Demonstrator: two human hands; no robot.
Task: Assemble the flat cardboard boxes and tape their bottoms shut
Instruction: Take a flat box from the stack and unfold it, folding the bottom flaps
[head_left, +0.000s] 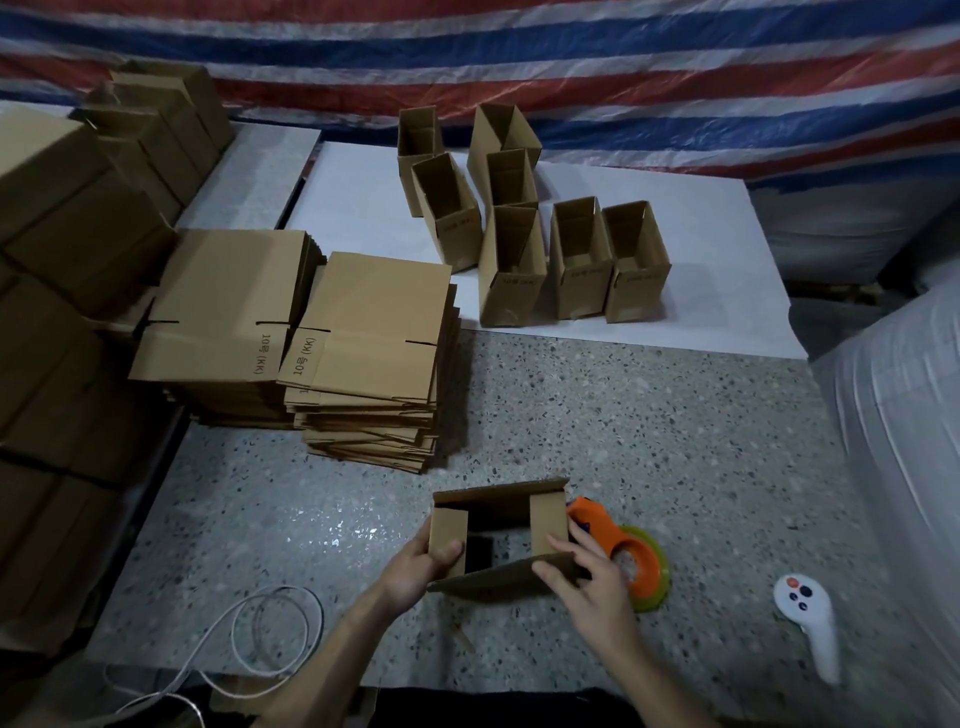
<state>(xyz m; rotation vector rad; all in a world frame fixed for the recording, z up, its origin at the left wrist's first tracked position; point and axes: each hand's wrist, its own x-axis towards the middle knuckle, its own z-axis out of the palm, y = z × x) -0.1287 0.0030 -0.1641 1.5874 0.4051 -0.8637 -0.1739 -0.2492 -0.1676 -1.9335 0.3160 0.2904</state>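
A small cardboard box (501, 512) stands on the speckled table (649, 426) near me with its flaps up and its inside showing dark. My left hand (418, 569) grips the box's left side, thumb over the short left flap. My right hand (589, 582) holds the near long flap, fingers on the short right flap. An orange tape dispenser (631, 553) with a green-rimmed roll lies just right of the box, partly behind my right hand. Two stacks of flat boxes (363, 332) sit at the left. Several assembled boxes (524, 228) stand open on a white sheet farther back.
A white handheld controller (810, 618) lies at the right on the table. A coiled white cable (270, 634) lies near the front left edge. Large cardboard cartons (57, 291) are piled at the left. White sacks (904, 415) stand at the right, a striped tarp behind.
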